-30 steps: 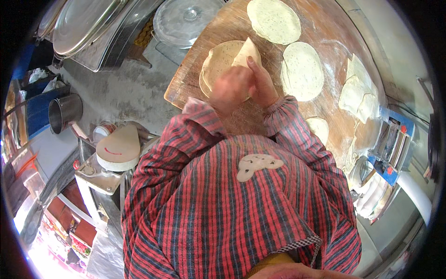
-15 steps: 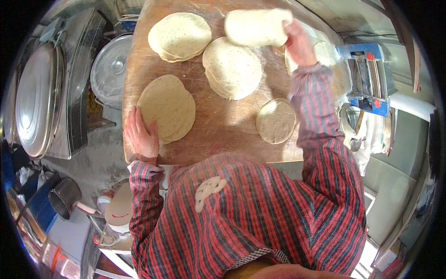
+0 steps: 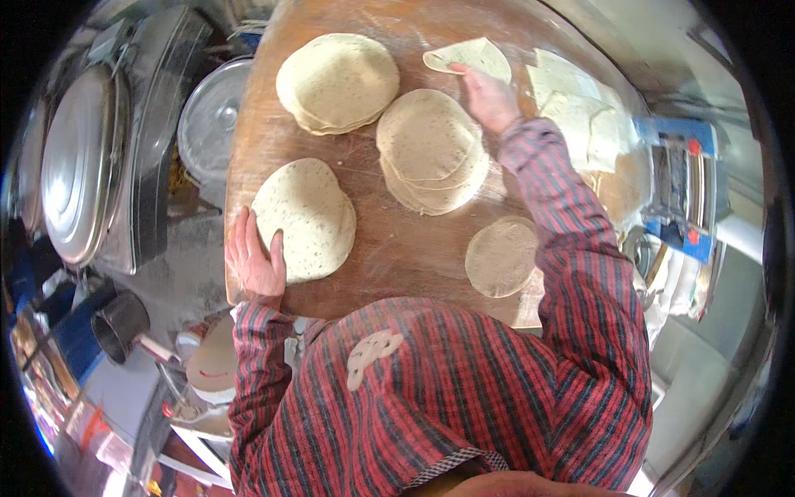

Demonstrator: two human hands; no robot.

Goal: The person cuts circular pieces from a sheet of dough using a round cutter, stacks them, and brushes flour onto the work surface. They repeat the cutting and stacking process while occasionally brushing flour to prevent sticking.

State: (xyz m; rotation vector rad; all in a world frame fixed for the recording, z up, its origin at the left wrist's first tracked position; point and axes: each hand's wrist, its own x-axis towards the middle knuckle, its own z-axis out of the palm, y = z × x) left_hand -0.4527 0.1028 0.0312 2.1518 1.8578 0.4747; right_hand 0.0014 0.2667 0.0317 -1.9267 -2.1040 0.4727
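Note:
My left hand [image 3: 258, 258] lies with fingers stretched out against the left edge of a pair of overlapping flat dough rounds [image 3: 306, 217]. At the far side of the board, my right hand [image 3: 494, 101] pinches the near edge of a thin dough round [image 3: 480, 56], which looks partly folded over. Just nearer than that hand sits a stack of dough rounds [image 3: 426, 137], slightly fanned. Another stack of dough rounds [image 3: 335, 79] lies at the far left. One smaller dough round [image 3: 501, 257] rests near the front right, beside my right sleeve.
Pale folded sheets [image 3: 580, 124] lie along the board's right side. Past them stands a blue and metal roller machine [image 3: 681, 189]. The brown wooden board [image 3: 397, 265] has flour smears. Left of it are a round metal lid [image 3: 217, 120], a large lidded steel vessel [image 3: 83, 166] and a dark pot [image 3: 120, 327].
The dough round in my right hand has come down from a raised, blurred position toward the far part of the board. My left hand stays at the left pair of rounds. The view has shifted slightly.

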